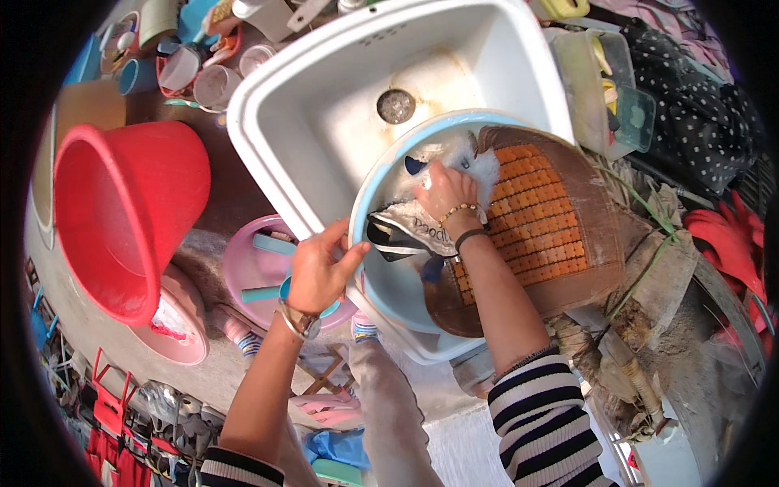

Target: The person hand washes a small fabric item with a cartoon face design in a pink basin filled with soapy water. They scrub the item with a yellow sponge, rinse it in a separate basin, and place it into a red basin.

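Observation:
A light blue plastic basin [380, 292] rests tilted in the near part of a white sink [316, 152]. My left hand [322, 268] grips its left rim, thumb on top. Inside the basin, my right hand [447, 189] has its fingers curled into a wet, fluffy pale-blue fabric item [484, 170]; the fingertips are partly hidden. Below that hand lies a cream and black fabric piece [405, 222] bearing writing. A navy tassel [433, 268] hangs beside it. A brown-bordered mat of orange tiles [532, 213] leans over the basin's right rim, under my right forearm.
A red bucket [182, 164] lies tipped at the left, above a pink basin [188, 341]. On the floor, a pink-purple basin [243, 271] holds blue-handled items. Cups [216, 85] crowd the upper left. A clear plastic box [572, 79] and red rubber gloves [724, 243] are at the right.

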A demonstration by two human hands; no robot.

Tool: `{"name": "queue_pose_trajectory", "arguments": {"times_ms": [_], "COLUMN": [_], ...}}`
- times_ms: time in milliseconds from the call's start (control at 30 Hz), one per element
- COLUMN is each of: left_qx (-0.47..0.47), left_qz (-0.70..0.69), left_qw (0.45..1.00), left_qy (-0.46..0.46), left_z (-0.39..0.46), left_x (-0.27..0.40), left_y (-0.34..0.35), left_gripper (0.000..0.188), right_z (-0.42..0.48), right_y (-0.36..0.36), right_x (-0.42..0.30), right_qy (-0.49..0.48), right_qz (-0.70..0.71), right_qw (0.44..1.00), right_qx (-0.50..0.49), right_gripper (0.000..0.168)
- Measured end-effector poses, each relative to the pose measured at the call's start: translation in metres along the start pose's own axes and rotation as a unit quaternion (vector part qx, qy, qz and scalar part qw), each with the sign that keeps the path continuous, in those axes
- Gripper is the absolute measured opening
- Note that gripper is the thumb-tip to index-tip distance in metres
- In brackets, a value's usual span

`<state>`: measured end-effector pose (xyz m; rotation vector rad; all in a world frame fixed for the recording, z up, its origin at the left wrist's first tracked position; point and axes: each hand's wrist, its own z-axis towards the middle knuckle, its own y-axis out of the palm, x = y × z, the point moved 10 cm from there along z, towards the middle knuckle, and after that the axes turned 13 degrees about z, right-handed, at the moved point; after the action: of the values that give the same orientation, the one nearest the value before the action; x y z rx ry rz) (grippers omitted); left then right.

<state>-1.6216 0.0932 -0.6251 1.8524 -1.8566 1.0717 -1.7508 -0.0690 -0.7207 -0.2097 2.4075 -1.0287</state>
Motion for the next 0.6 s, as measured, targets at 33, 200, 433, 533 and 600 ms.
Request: {"name": "queue_pose_trajectory", "arguments": {"times_ms": [33,200,433,533,600], "left_qx": [-0.002,-0.009,0.022,0.196,0.165], "left_qz": [0.000,0.020,0.052,0.068,0.005], "left_qw": [1.000,0.999,0.998,0.970,0.984], "left_qy": [0.003,0.032,0.025,0.128,0.068], "left_z": [0.000,0.001,-0.011,-0.059,-0.100], "left_x": [0.001,0.008,0.005,0.018,0.002], "left_y": [0.000,-0.003,-0.006,-0.020,-0.022], "left_gripper": [0.021,0.022,0.039,0.049,0.052], "right_z": [0.004,-0.025,-0.128,-0.157,-0.178], "right_y": [-0.006,-0.028,-0.024,-0.028,-0.049], "right_x": [-0.002,-0.009,0.040,0.068,0.077], "right_qy": [0.013,0.004,0.089,0.150,0.183], "right_qz": [0.007,0.078,0.046,0.067,0.134], "right_qw": [1.000,0.995,0.990,0.980,0.973], "right_qx": [-0.023,-0.066,-0.098,-0.115,-0.043], "right_gripper": [0.043,0.058,0.080,0.046,0.033]}}
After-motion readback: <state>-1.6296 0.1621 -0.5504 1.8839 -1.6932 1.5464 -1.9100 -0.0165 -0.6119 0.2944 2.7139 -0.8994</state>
